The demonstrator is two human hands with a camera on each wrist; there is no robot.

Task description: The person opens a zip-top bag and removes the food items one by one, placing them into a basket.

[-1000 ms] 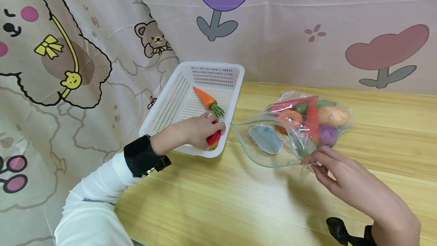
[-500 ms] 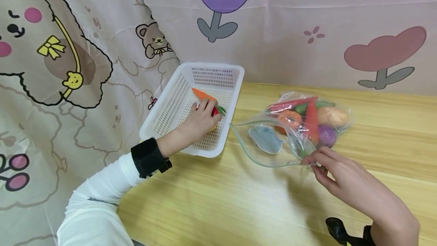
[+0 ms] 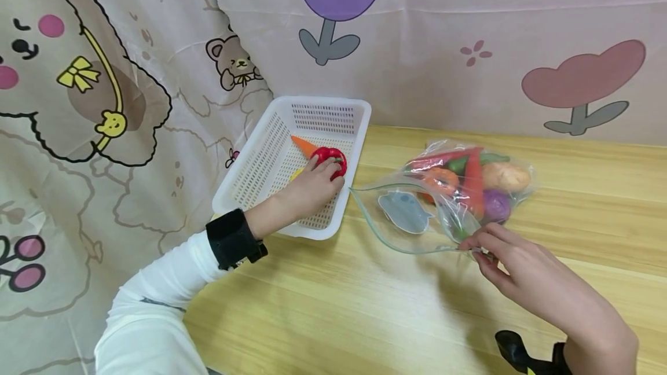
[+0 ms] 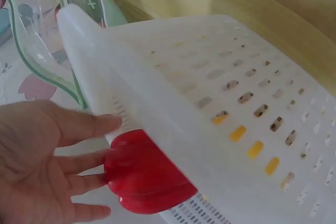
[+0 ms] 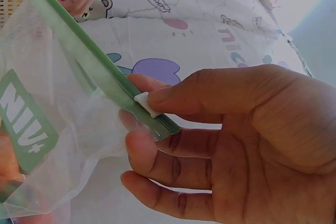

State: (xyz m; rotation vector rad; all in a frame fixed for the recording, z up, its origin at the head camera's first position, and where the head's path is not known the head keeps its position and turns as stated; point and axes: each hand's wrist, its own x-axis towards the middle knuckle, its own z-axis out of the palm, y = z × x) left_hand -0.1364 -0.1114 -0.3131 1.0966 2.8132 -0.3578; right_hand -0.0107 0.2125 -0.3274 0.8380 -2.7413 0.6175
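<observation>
Inside the white plastic basket point(image 3: 250, 149), my left hand point(image 3: 312, 187) has its fingertips on a red bell pepper point(image 3: 329, 157). The left wrist view shows the fingers fairly straight against the pepper's side, near the basket wall. An orange carrot point(image 3: 302, 145) lies partly behind the pepper, and a yellow item point(image 3: 296, 174) is mostly hidden by the hand. My right hand point(image 3: 526, 265) pinches a corner of the clear zip bag point(image 3: 383, 236), thumb on its white slider point(image 5: 146, 104). The bag's mouth gapes toward the basket.
In the bag lie red peppers point(image 3: 473, 181), a green one, an orange pumpkin-like piece point(image 3: 440, 179), a tan potato-like piece point(image 3: 506, 176) and a purple ball-shaped piece point(image 3: 497, 205). The wooden table point(image 3: 323, 305) meets a printed cloth point(image 3: 417, 62) behind.
The left hand and the red pepper have moved away from the basket's near right corner, up over the carrot, which is now partly covered. The right hand and bag stay nearly still.
</observation>
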